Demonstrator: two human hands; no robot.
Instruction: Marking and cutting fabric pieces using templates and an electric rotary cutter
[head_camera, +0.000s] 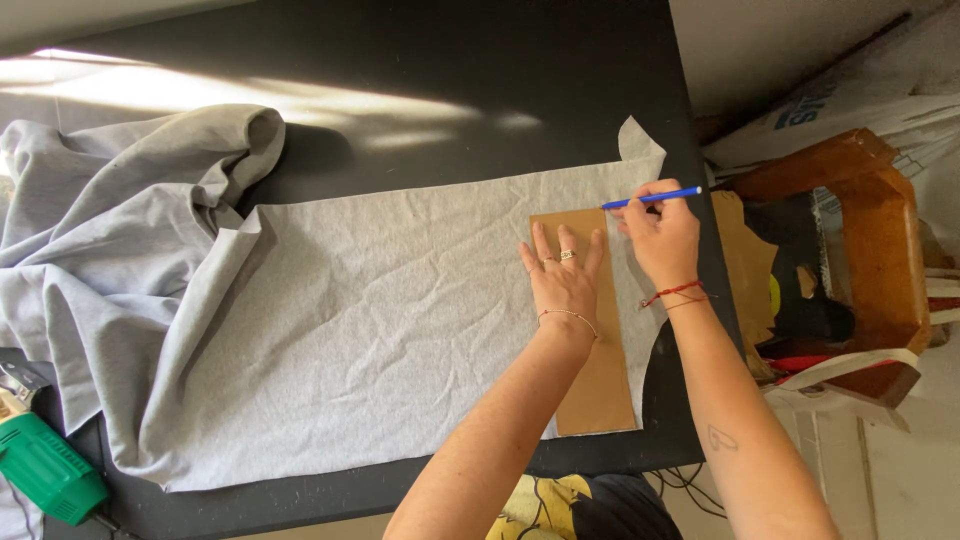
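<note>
A long brown cardboard strip (600, 385) lies on grey fabric (380, 310) spread over a black table (450, 60). My left hand (563, 278) presses flat on the upper part of the strip, fingers spread. My right hand (660, 235) grips a blue pen (655, 197), its tip touching the fabric at the strip's top right corner. Red string bracelets sit on both wrists.
The fabric bunches in a heap (130, 200) at the table's left. A green power tool (45, 465) lies at the front left corner. Right of the table stand a wooden chair (880, 240), cardboard pieces (745, 265) and a white sack (860, 100).
</note>
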